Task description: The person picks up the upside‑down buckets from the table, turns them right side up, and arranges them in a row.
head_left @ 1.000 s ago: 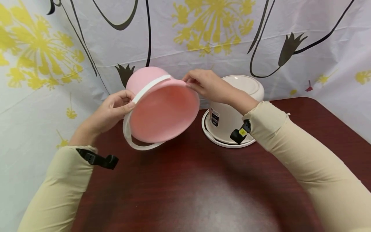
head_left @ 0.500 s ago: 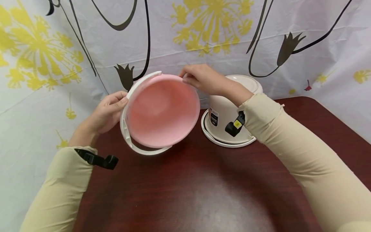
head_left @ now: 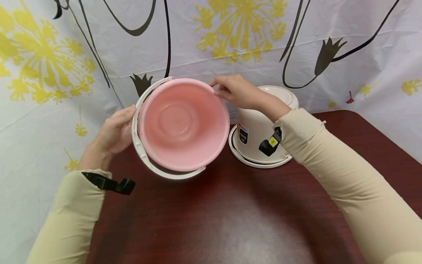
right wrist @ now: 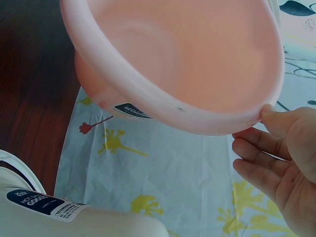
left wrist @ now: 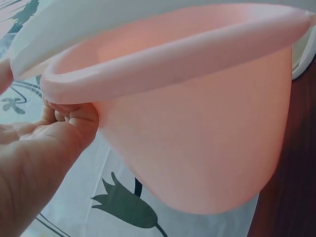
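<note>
A pink bucket (head_left: 184,146) is held up off the table, tilted so its open mouth faces the head camera and its inner bottom shows. Its white handle (head_left: 142,156) lies round the left and lower side of the mouth. My left hand (head_left: 113,134) grips the left side; in the left wrist view, its curled fingers are under the bucket's rim (left wrist: 148,76) and the thumb is at the handle. On the upper right, my right hand (head_left: 239,93) pinches the rim between thumb and fingers. A dark label (right wrist: 132,111) shows on the bucket's outside in the right wrist view.
An off-white bucket (head_left: 257,126) stands upside down at the back right, its white handle (head_left: 245,159) lying round its base. Behind the dark red table (head_left: 214,220) hangs a white cloth (head_left: 194,40) printed with flowers. Both forearms wear beige sleeves with black wrist straps.
The pink bucket has tipped further, its mouth turning up towards the head camera until the inner bottom shows. My left hand has shifted slightly left and its fingers have gone behind the rim.
</note>
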`<action>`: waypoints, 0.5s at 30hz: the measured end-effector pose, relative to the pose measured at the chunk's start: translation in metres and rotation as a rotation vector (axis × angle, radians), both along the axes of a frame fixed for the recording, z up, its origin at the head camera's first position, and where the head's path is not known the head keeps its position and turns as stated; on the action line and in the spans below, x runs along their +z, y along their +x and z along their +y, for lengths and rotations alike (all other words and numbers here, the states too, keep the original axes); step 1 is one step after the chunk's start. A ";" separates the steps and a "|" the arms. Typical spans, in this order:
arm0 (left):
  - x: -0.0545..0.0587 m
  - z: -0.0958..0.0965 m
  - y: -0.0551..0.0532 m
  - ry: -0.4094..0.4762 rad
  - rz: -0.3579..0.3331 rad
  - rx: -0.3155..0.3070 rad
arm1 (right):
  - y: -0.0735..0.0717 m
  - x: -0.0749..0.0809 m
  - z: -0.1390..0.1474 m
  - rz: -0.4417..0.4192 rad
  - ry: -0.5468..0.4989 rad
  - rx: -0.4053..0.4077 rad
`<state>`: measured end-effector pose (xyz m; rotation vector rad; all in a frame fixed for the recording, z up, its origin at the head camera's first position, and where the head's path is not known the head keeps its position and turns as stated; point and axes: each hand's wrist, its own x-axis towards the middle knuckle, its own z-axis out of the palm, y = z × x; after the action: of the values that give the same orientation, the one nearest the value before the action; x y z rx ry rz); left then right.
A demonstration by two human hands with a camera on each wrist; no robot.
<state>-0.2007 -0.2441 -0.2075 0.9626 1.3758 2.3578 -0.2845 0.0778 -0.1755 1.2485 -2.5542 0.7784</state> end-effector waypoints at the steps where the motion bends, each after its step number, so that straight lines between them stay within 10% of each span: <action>1: 0.000 0.000 0.000 0.009 -0.012 -0.004 | 0.000 -0.001 0.001 -0.004 -0.003 -0.005; 15: 0.000 0.000 0.000 0.067 -0.127 0.006 | -0.001 -0.011 0.007 -0.023 -0.035 -0.046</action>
<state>-0.2004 -0.2437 -0.2072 0.8110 1.2618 2.4374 -0.2853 0.0852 -0.1869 1.1723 -2.5660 0.8285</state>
